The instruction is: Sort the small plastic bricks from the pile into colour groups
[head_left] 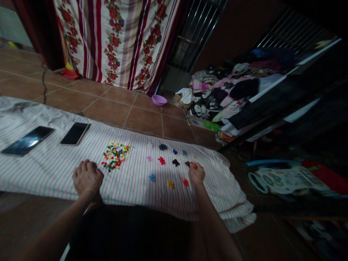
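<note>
My right hand (pixel 197 173) reaches to the right side of the striped cloth (pixel 130 185), its thumb and fingertips pinched at a small brown pile (pixel 187 163). Whatever sits between the fingertips is too small to make out. My left hand (pixel 87 177) rests on the cloth, palm down, with loosely bent fingers and nothing visible in it. Just beyond it lies a mixed heap of tiny coloured pieces (pixel 116 156). Small single-colour piles stand in rows nearer my right hand, among them red (pixel 161 160), black (pixel 175 162), blue (pixel 152 177), yellow (pixel 170 184), orange (pixel 185 182) and pink (pixel 149 158).
Two phones, one dark (pixel 28 140) and one pale-edged (pixel 75 133), lie on the cloth's left part. Beyond the cloth, a purple basin (pixel 159 100) sits on the tiled floor. Heaped clothes (pixel 217 87) fill the back right, and a floral curtain (pixel 119 43) hangs behind.
</note>
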{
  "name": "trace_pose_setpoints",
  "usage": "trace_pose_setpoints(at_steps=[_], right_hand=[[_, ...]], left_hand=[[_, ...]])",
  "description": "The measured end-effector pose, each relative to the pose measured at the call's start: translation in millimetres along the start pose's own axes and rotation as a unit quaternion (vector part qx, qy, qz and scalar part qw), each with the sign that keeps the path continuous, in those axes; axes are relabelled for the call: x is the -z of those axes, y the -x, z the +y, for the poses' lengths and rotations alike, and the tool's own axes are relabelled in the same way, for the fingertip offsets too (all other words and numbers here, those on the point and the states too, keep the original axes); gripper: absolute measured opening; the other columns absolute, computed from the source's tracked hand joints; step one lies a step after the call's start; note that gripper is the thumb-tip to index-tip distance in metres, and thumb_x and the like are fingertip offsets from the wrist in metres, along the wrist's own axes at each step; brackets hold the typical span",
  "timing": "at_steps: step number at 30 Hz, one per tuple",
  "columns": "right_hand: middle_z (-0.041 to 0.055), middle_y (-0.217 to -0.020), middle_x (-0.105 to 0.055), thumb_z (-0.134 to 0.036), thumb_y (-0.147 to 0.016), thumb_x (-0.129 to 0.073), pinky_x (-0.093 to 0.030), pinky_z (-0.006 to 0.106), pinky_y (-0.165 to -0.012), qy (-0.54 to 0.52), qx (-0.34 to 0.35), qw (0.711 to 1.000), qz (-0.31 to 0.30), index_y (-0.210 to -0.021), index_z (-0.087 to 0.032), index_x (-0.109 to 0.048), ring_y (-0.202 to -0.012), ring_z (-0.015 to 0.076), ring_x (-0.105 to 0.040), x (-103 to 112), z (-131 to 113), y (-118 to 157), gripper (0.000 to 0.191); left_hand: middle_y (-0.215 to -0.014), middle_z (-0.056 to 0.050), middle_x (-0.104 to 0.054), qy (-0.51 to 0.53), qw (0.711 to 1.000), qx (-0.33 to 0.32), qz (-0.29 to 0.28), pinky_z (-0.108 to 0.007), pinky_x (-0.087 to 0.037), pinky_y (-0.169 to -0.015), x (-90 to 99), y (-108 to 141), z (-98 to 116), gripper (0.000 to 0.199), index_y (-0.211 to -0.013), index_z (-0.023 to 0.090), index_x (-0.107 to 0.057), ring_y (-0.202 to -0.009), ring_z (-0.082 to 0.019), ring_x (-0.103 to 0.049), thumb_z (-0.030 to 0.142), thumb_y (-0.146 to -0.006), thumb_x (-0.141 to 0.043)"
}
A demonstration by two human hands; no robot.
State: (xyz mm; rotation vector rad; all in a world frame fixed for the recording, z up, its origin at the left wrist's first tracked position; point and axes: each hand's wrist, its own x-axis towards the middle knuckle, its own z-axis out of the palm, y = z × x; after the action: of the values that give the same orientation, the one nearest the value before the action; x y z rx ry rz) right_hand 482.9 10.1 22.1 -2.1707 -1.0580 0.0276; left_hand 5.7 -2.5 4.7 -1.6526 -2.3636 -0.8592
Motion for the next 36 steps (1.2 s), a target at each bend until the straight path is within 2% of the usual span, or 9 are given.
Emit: trace_pose_setpoints(at_steps=[9, 14, 23, 29, 36], right_hand=[[0.0069, -0.082, -0.071, -0.028, -0.073, -0.045, -0.044, 0.028, -0.071, 0.061, 0.018, 0.997, -0.033, -0.088, -0.02, -0.075, -0.075, 0.0197, -0.061, -6.2, -1.1, -7.6, 0.034], [0.0086, -0.085, -0.072, -0.027, -0.074, -0.043, -0.044, 0.03, -0.075, 0.079, 0.028, 0.995, -0.046, -0.094, -0.018, -0.074, -0.081, 0.0218, -0.062, -7.5, 1.7, -7.7, 0.038], [0.0124, -0.09, -0.07, -0.033, -0.078, -0.041, -0.044, 0.034, -0.08, 0.035, 0.042, 0.998, -0.005, -0.096, -0.015, -0.073, -0.084, 0.0238, -0.06, -1.6, -8.4, -5.0, 0.042], [0.0128, -0.095, -0.069, -0.035, -0.078, -0.043, -0.045, 0.034, -0.083, -0.045, 0.1, 0.994, 0.016, -0.097, -0.015, -0.072, -0.088, 0.0238, -0.06, -11.5, -45.9, -1.3, 0.04], [0.0092, -0.087, -0.068, -0.033, -0.081, -0.046, -0.048, 0.033, -0.078, -0.146, 0.218, 0.962, -0.079, -0.093, -0.016, -0.072, -0.079, 0.0203, -0.061, -49.6, -126.3, 29.8, 0.034]], left_hand=[[-0.128, -0.016, -0.055, 0.021, 1.0, 0.015, -0.011, -0.046, -0.029, -0.108, -0.8, -0.5, 0.3, 0.033, -0.108, 0.015, -0.056, -0.128, -0.029, -0.042, 0.027, -0.082, -0.04], [-0.125, -0.016, -0.056, 0.011, 1.0, 0.011, -0.006, -0.045, -0.03, -0.107, 1.0, -0.4, 0.7, 0.032, -0.105, 0.014, -0.057, -0.126, -0.029, -0.044, 0.027, -0.082, -0.04], [-0.128, -0.017, -0.056, 0.012, 1.0, 0.013, -0.008, -0.047, -0.03, -0.106, -0.5, -1.2, 0.7, 0.034, -0.107, 0.014, -0.058, -0.127, -0.03, -0.044, 0.026, -0.078, -0.042], [-0.125, -0.017, -0.058, 0.005, 1.0, 0.007, -0.003, -0.045, -0.03, -0.106, -2.5, -1.8, 0.3, 0.032, -0.104, 0.013, -0.058, -0.126, -0.029, -0.045, 0.025, -0.081, -0.04], [-0.126, -0.018, -0.057, -0.008, 1.0, -0.005, 0.0, -0.045, -0.029, -0.107, -3.6, -1.8, -0.6, 0.031, -0.105, 0.013, -0.058, -0.127, -0.029, -0.044, 0.022, -0.081, -0.041]])
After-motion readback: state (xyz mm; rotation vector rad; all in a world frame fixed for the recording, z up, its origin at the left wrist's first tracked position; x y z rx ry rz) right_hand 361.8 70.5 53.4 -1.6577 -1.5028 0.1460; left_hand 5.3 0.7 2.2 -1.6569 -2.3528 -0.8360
